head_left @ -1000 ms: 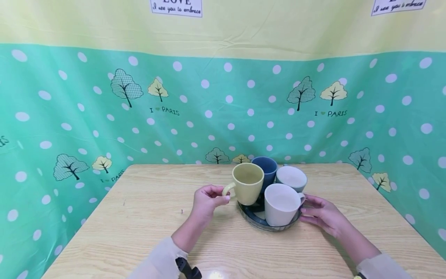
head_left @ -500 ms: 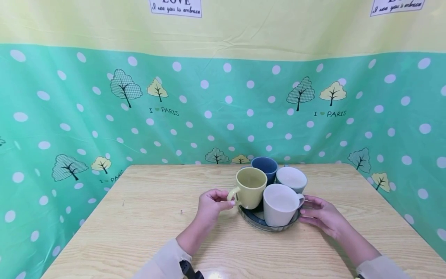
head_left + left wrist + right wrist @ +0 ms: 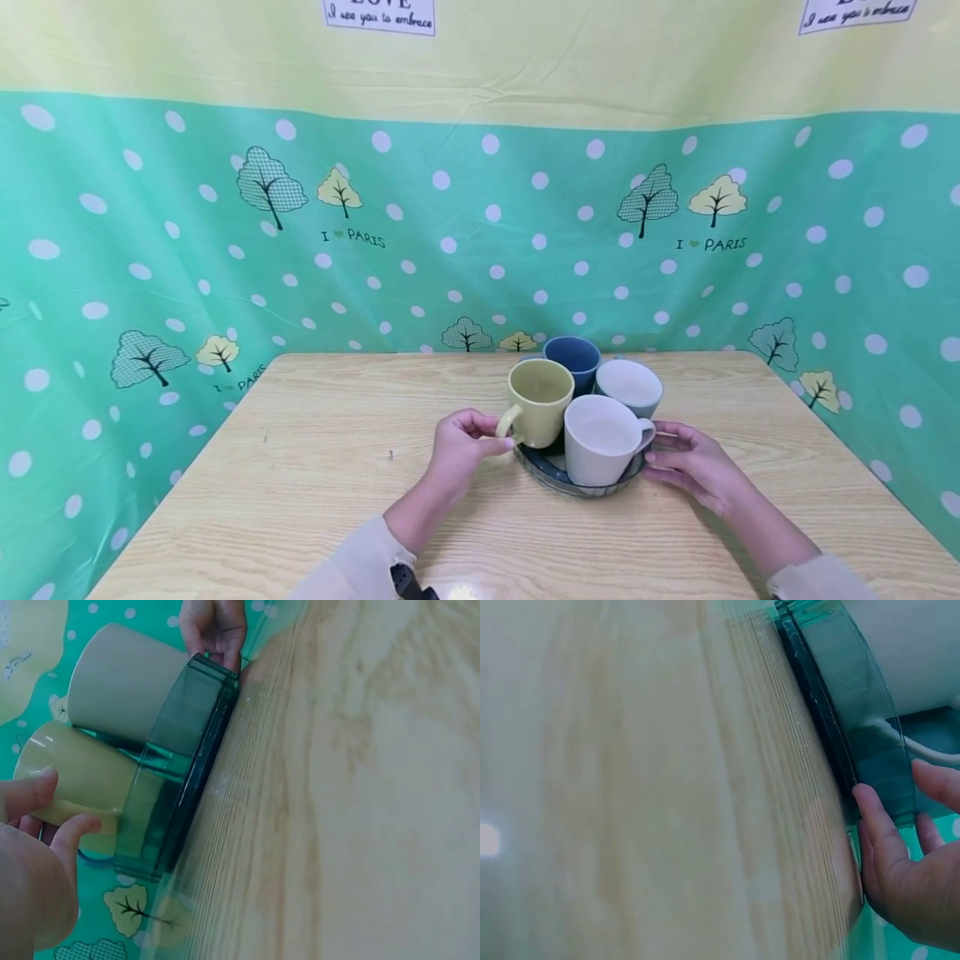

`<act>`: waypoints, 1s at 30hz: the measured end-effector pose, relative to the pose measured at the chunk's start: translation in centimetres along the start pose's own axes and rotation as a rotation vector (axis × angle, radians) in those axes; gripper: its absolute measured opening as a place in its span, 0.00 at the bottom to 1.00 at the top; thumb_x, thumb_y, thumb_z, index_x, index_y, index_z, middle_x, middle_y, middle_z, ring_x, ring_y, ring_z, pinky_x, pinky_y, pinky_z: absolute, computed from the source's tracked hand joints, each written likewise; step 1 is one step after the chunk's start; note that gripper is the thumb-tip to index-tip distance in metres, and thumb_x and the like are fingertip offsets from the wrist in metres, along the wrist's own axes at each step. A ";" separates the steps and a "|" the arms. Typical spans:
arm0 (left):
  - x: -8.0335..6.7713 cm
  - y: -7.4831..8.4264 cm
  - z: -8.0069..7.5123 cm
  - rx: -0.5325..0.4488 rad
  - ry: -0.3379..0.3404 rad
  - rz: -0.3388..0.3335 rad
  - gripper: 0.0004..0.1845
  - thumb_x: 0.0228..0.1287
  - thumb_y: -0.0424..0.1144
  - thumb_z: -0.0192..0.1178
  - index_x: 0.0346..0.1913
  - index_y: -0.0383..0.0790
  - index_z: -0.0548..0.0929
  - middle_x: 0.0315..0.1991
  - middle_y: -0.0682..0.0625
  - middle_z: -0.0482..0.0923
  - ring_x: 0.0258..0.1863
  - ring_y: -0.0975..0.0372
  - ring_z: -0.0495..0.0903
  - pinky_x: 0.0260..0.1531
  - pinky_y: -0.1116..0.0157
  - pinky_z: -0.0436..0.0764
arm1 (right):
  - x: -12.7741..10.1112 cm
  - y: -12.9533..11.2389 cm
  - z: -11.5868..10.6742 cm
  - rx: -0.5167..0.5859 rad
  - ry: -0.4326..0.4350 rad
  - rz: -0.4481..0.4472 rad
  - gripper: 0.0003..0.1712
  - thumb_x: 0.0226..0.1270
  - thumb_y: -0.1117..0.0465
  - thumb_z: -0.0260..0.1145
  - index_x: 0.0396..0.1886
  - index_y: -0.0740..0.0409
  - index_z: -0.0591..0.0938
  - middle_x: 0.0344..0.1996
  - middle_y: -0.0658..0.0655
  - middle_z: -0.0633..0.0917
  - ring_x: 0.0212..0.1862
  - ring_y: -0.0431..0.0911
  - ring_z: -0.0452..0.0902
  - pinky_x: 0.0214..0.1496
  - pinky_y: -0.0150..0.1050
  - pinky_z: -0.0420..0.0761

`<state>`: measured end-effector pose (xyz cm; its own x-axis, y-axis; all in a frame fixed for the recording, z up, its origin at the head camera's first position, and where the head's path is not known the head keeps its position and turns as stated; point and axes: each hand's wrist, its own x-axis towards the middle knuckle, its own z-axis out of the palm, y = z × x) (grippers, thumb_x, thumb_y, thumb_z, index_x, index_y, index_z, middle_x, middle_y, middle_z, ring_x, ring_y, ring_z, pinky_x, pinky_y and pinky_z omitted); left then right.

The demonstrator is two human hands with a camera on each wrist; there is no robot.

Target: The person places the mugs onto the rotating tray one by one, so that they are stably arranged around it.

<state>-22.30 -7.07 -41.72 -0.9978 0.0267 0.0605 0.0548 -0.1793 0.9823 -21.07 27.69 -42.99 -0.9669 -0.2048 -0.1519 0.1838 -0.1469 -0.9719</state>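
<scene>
My left hand [image 3: 461, 446] pinches the handle of a yellow mug [image 3: 538, 417], which stands upright within the left side of a round see-through tray [image 3: 558, 482]. The left wrist view shows the mug's lower part behind the tray's wall [image 3: 196, 712]. A white mug [image 3: 600, 450] stands at the tray's front, its handle toward the right. Behind are a blue mug [image 3: 573, 354] and a mug with a white inside [image 3: 630, 385]. My right hand [image 3: 693, 464] touches the tray's right side with extended fingers; in the right wrist view one fingertip [image 3: 864, 796] is at its base.
The tray rests on a wood-grain table [image 3: 315, 467], toward the back and right of centre. Close behind the table hangs a green and yellow printed curtain [image 3: 420, 208], which also runs along both sides.
My left hand has moved right and slightly down with the yellow mug, lowering it into the tray beside the white mug. The right hand has stayed at the tray's side.
</scene>
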 end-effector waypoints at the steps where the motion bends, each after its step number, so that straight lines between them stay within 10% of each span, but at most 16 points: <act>1: -0.1 0.0 0.1 0.006 -0.002 0.006 0.16 0.38 0.17 0.73 0.32 0.30 0.81 0.29 0.46 0.83 0.31 0.60 0.83 0.34 0.68 0.86 | 0.0 0.0 0.1 0.009 0.004 0.001 0.27 0.62 0.78 0.62 0.60 0.63 0.67 0.51 0.57 0.76 0.47 0.49 0.81 0.56 0.51 0.81; 21: -0.4 -0.8 2.1 0.109 -0.009 0.016 0.20 0.33 0.19 0.77 0.29 0.33 0.77 0.28 0.50 0.81 0.32 0.61 0.80 0.31 0.69 0.85 | -0.1 -0.1 0.6 -0.009 0.017 0.014 0.40 0.64 0.77 0.60 0.69 0.74 0.50 0.50 0.61 0.76 0.46 0.47 0.81 0.55 0.50 0.82; 30: -0.3 -0.2 1.1 0.083 -0.137 -0.017 0.17 0.44 0.22 0.74 0.39 0.30 0.81 0.33 0.46 0.84 0.36 0.59 0.84 0.39 0.67 0.86 | -0.1 -0.4 1.0 -0.070 0.036 0.035 0.48 0.62 0.77 0.58 0.74 0.74 0.39 0.71 0.80 0.45 0.51 0.44 0.78 0.58 0.48 0.81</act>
<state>-21.93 -6.01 -41.75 -0.9845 0.1641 0.0621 0.0467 -0.0961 0.9943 -20.84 26.83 -42.46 -0.9660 -0.1738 -0.1916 0.2065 -0.0722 -0.9758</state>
